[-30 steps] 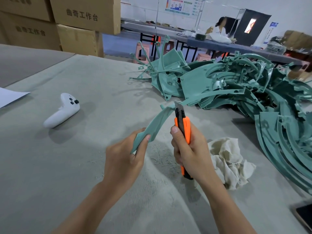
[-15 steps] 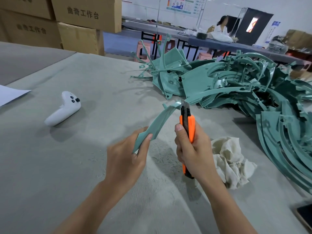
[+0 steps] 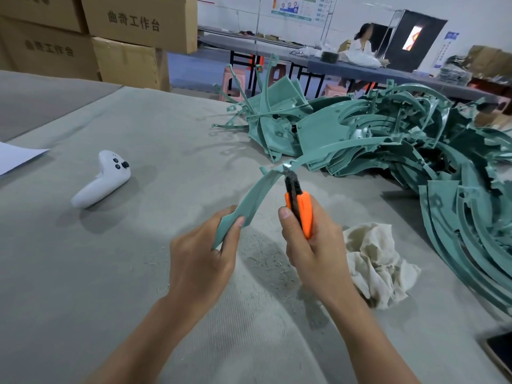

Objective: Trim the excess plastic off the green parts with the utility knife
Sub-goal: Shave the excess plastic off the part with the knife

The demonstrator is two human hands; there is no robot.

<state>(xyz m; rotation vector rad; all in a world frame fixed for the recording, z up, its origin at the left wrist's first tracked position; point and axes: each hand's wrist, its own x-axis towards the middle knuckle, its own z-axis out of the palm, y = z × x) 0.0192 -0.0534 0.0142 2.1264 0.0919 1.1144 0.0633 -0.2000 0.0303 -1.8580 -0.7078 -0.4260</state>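
Observation:
My left hand [image 3: 202, 261] grips the lower end of a curved green plastic part [image 3: 256, 194], which rises up and to the right above the table. My right hand [image 3: 313, 245] grips an orange and black utility knife [image 3: 300, 209] upright. The knife's blade tip touches the part's far end, near a small tab. A big heap of green parts [image 3: 401, 151] covers the table's far right.
A white game controller [image 3: 104, 178] lies at the left on the grey felt table [image 3: 138, 286]. A crumpled cloth [image 3: 379, 261] sits right of my right hand. A phone [image 3: 501, 353] lies at the bottom right corner. Cardboard boxes [image 3: 124, 37] stack at the back left; a person sits at a far table.
The knife has slid up along the green part's edge toward its far tip. Both hands stay gripped as before, shifted slightly right.

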